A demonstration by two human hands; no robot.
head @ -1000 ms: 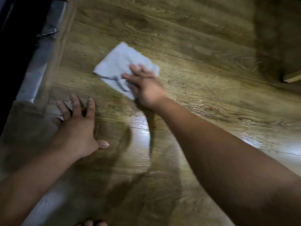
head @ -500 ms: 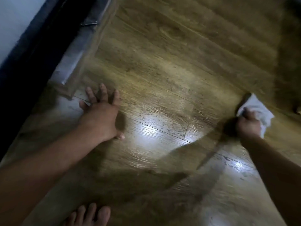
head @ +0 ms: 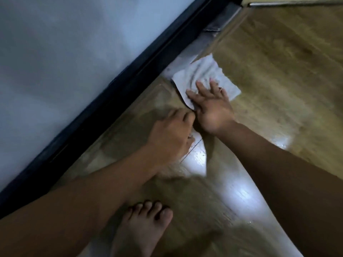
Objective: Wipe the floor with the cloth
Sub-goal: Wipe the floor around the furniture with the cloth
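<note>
A pale grey cloth (head: 202, 74) lies spread on the wood-look floor (head: 278, 71), close to the dark skirting. My right hand (head: 211, 106) presses flat on the cloth's near part with straight, spread fingers. My left hand (head: 170, 134) rests on the floor just left of it, fingers bent down onto the boards, holding nothing. The two hands nearly touch.
A dark skirting strip (head: 115, 89) runs diagonally below a pale wall (head: 65, 52). A grey metal strip (head: 213, 32) lies along the floor's edge. My bare foot (head: 144, 229) stands at the bottom centre. Light glares off the wet-looking boards (head: 196, 158).
My right hand has swept the cloth from the far right back left to the skirting. The cloth went from bunched to spread flat. The view swung toward the wall.
</note>
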